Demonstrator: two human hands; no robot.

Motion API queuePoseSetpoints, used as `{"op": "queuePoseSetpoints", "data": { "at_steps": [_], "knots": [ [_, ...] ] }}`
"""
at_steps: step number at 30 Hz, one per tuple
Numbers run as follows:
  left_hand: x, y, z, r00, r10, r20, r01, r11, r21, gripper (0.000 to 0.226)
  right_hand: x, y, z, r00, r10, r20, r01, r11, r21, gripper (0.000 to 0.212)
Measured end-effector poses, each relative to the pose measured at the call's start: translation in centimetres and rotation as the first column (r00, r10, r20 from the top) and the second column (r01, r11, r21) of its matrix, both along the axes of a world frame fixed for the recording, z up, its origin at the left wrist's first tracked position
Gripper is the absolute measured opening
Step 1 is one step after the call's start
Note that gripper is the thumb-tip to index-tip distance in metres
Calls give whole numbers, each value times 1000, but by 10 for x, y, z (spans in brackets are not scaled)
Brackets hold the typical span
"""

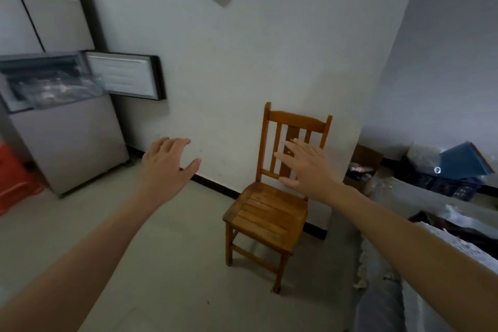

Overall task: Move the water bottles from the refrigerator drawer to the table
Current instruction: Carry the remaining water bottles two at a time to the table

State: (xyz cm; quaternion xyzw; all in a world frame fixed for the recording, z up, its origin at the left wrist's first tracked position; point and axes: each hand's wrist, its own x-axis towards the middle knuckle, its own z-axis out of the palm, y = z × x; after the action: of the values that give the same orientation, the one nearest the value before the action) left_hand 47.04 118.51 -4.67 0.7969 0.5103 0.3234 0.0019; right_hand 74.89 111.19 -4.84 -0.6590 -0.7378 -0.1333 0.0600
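Left arm: bare forearm stretched forward from the lower left, left of the small brown wooden slatted chair (265,213).
Left hand (165,167): palm down, fingers loosely curled, thumb out; grip wide, holding nothing.
Right arm: bare forearm reaching in from the lower right, crossing just right of the chair.
Right hand (304,164): flat, fingers spread, in front of the chair's back slats; grip wide, empty.
Silver refrigerator (67,140): far left of the chair.
Clear refrigerator drawer (54,86): pulled out; contents blurred, bottles not clearly made out.
Small refrigerator door (126,77): swung open toward the chair.
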Motion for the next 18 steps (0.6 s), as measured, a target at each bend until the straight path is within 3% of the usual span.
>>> {"op": "queuePoseSetpoints", "data": {
  "at_steps": [4, 9, 18],
  "knots": [
    [-32, 43, 2, 993, 114, 16, -113, 993, -31, 53, -19, 77, 1, 993, 113, 18, -113, 993, 29, 58],
    [-68, 121, -5, 977, 207, 56, -204, 978, -47, 50, -55, 172, -3, 979, 193, 64, -196, 980, 44, 55],
    [-99, 268, -3, 969, 227, 100, -223, 974, -48, 52, -93, 324, 3, 960, 279, 17, -280, 956, 92, 56]
  ]
}}
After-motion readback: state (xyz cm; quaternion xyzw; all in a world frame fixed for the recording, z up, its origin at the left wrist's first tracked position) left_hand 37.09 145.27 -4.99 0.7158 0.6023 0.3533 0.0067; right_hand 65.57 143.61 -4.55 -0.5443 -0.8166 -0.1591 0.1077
